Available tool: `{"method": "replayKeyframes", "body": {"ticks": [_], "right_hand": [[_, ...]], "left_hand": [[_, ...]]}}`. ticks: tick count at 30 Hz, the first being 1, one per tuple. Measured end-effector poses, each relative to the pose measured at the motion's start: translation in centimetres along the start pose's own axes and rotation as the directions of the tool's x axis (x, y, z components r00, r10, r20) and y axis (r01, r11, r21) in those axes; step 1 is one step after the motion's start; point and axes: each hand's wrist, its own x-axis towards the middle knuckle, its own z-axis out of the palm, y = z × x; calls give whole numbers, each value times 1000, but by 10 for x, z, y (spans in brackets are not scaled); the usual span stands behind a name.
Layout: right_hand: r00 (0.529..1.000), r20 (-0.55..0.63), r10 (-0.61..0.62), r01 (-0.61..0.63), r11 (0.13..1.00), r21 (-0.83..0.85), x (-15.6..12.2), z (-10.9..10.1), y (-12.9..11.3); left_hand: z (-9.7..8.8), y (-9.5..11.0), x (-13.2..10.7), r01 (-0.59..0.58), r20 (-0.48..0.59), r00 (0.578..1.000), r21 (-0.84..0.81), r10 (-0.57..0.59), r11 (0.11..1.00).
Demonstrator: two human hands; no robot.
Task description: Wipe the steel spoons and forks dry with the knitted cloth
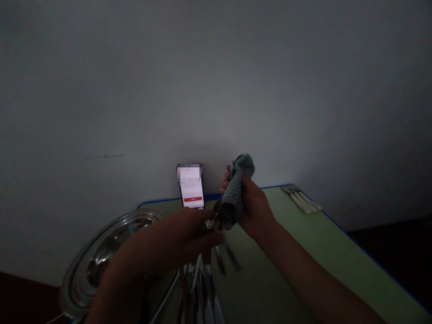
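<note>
My right hand [254, 207] is closed round a grey-green checked cloth [236, 189], held upright above the green table [303, 252]. The cloth is wrapped about the upper end of a metal utensil [212, 222]. My left hand [189, 236] pinches that utensil's lower end just below the cloth. Several more pieces of cutlery [202, 283] lie on the table beneath my left hand, partly hidden by it.
A shiny steel tray [97, 256] sits at the table's left edge. A lit phone [191, 186] leans against the white wall. Several white-handled utensils [300, 198] lie at the far right corner. The table has a blue rim.
</note>
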Motion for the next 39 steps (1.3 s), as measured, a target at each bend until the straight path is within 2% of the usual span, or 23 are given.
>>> {"method": "replayKeyframes", "body": {"ticks": [2, 4, 6, 7, 8, 10, 11, 13, 14, 17, 20, 23, 25, 27, 31, 33, 34, 36, 37, 39], "right_hand": [[997, 69, 29, -25, 998, -56, 1, -2, -1], [991, 114, 76, -54, 981, -187, 0, -4, -1], [984, 140, 111, -51, 925, -378, -2, -6, -2], [979, 161, 126, -35, 880, -473, -3, -7, -2], [972, 188, 140, -12, 830, -557, -4, -8, -3], [948, 255, 191, 38, 728, -685, -6, -9, -5], [934, 290, 206, 76, 681, -728, -6, -9, -6], [907, 368, 205, 186, 590, -786, -7, -9, -9], [887, 414, 203, 250, 542, -802, -8, -8, -11], [831, 519, 201, 406, 420, -812, -12, -4, -16], [797, 562, 220, 478, 339, -810, -15, 0, -17], [788, 566, 241, 507, 266, -820, -17, 2, -16], [800, 544, 254, 502, 213, -838, -17, 2, -17], [805, 527, 271, 501, 164, -850, -17, 2, -21], [775, 532, 342, 528, 113, -842, -20, 2, -41], [767, 520, 376, 529, 89, -844, -21, 0, -54], [768, 509, 390, 525, 73, -848, -21, -3, -61], [779, 463, 422, 500, 26, -865, -20, -9, -73], [782, 434, 447, 483, 4, -876, -20, -13, -78], [781, 398, 482, 469, -31, -883, -20, -18, -86]], "left_hand": [[-5, -3, -7, 33, 26, 999, 22, -33, 999], [-11, -11, -13, 38, -18, 999, 37, -38, 999], [-16, -20, -17, 29, -146, 989, 63, -19, 998], [-18, -22, -18, 35, -237, 971, 76, -16, 996], [-20, -23, -19, 43, -344, 939, 88, -10, 995], [-21, -20, -17, 39, -539, 842, 119, 32, 992], [-20, -16, -16, 24, -602, 796, 140, 66, 990], [-18, -6, -12, -30, -666, 727, 217, 170, 976], [-16, -2, -10, -43, -670, 710, 266, 217, 963], [-13, 3, -8, -41, -645, 709, 366, 285, 930], [-14, 1, -10, -8, -619, 742, 375, 257, 927], [-15, -1, -12, 46, -598, 767, 413, 232, 910], [-14, -1, -12, 115, -616, 754, 468, 230, 876], [-13, 0, -12, 204, -678, 700, 491, 225, 847], [-15, 0, -16, 326, -845, 497, 391, 196, 861], [-17, -2, -16, 336, -880, 448, 332, 161, 881], [-18, -4, -15, 333, -885, 444, 311, 143, 890], [-18, -6, -11, 307, -873, 472, 291, 121, 906], [-18, -7, -9, 289, -857, 503, 286, 109, 914], [-16, -8, -4, 245, -783, 617, 282, 75, 928]]}}
